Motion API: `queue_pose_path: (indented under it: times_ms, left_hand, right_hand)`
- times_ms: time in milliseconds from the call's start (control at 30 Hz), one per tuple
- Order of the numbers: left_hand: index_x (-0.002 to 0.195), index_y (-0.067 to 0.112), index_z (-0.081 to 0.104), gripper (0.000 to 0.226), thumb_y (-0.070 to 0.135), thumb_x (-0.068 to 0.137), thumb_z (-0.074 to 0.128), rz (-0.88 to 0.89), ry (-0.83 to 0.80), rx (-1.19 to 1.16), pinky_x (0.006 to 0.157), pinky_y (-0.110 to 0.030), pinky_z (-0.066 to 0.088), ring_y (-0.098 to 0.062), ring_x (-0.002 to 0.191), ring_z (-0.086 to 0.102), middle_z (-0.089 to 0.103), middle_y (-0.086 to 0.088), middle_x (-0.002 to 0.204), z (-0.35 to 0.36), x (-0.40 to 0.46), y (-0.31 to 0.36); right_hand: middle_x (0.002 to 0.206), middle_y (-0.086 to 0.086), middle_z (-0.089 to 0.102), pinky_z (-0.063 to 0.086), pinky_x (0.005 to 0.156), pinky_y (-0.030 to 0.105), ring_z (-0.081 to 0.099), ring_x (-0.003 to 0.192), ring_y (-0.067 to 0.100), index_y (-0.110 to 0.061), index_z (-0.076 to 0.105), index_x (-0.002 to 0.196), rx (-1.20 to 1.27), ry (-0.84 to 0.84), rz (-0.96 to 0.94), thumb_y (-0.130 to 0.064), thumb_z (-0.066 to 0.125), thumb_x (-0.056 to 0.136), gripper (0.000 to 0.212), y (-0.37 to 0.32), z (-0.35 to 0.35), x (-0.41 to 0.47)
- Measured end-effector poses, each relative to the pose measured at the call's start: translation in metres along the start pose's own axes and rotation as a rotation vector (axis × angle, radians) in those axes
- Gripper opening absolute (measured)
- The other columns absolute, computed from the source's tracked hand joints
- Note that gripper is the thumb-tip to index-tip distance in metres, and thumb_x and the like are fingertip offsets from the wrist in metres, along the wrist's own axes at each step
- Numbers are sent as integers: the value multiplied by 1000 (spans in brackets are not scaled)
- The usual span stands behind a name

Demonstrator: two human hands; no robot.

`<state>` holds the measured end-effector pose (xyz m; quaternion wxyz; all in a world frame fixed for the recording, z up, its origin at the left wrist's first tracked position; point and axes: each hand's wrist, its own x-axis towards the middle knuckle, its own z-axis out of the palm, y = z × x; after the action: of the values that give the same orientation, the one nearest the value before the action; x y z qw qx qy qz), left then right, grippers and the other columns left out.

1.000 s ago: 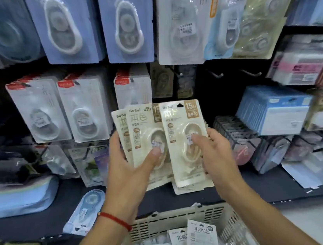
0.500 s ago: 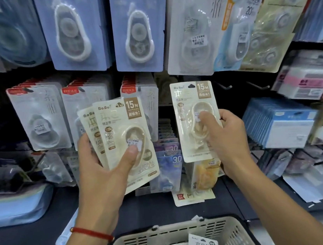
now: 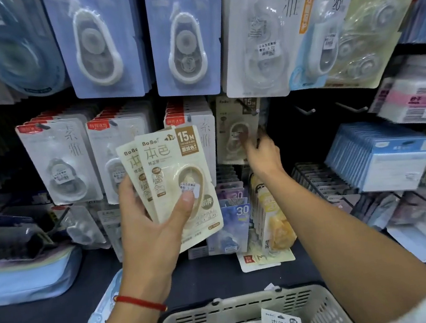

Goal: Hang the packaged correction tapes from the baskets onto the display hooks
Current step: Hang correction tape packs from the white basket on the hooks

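Hanging step underway: pack (image 3: 237, 131) pinched by right hand (image 3: 260, 155), hole at hook (image 3: 247, 107), seating unclear. Spare packs (image 3: 179, 176) clamped under left hand (image 3: 147, 223) thumb. Next: pack released, one pulled from stack; more left in basket (image 3: 241, 311).

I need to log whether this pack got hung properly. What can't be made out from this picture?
- Head view: whether the beige carded correction tape pack sits on the black metal hook; motion blur.
- Right hand grip: fingers blurred.
- Count of beige packs fanned in the left hand: front one covers them.
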<state>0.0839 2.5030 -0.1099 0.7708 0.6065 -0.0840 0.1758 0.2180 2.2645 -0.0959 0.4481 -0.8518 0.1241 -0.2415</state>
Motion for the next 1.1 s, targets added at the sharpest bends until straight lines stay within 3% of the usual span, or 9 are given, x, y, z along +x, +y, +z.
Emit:
queue_pose_path:
  times_ms: [100,200,333,400,567,633,733,933,1100]
  left_hand:
    - [139,37,51,77,31,73,90,-9,-6,2,96,-45,58,-14,120,70,72,8,130,-3,-3,1]
    - [136,34,53,77,27,71,94,-24,-12,-12,91,-38,63,-15,115,72,74,7,127,-3,-5,-1]
    - [127,31,55,78,26,64,100,-67,-19,-63,80,-28,63,-15,107,76,77,6,119,7,-12,-3]
    - [125,33,56,77,29,61,99,-85,-58,-66,80,-28,63,-16,107,76,77,5,119,14,-18,-4]
    - [126,36,55,70,29,70,97,-90,-59,-8,83,-28,63,-11,108,75,76,11,119,20,-24,-2]
    - [126,36,56,55,25,82,86,-127,-32,-17,89,-36,62,-11,110,74,76,11,119,15,-23,-5]
    - [124,38,56,53,4,89,76,-138,4,28,90,-40,59,-12,108,73,75,10,117,7,-20,-8]
    - [123,35,57,53,-2,89,73,-103,55,80,80,-38,60,-10,103,74,75,12,114,2,-18,-9]
    - [116,40,56,53,-4,89,71,-80,55,70,67,-21,60,-5,102,72,74,17,112,0,-17,-10]
  right_hand:
    - [137,21,58,47,96,39,57,125,40,-2,49,146,-99,-15,50,-44,50,108,56,3,-2,1]
    - [119,5,70,46,88,34,65,107,22,-14,66,127,61,-46,-13,-37,54,106,33,1,-16,-40]
    - [103,-3,78,63,79,32,75,90,16,-33,77,109,394,-440,-68,-54,63,96,29,-5,-42,-126]
    - [102,-3,79,60,77,25,76,91,13,-31,78,109,429,-500,-111,-52,69,96,26,-8,-48,-152]
    - [97,1,81,58,74,22,77,88,14,-17,77,109,460,-421,-92,-30,69,98,19,-7,-54,-163]
    - [102,2,81,62,76,30,78,93,18,-20,74,112,487,-383,-60,-26,68,102,13,-5,-56,-161]
    - [105,6,81,64,80,49,79,94,26,-27,70,109,538,-243,-48,-34,67,96,16,-4,-63,-156]
    - [108,3,80,62,89,57,78,99,26,-23,69,115,603,-67,-16,-42,66,95,28,-13,-77,-130]
    - [105,0,81,62,88,57,79,96,23,-28,73,110,561,-72,-9,-47,65,93,27,-11,-77,-117]
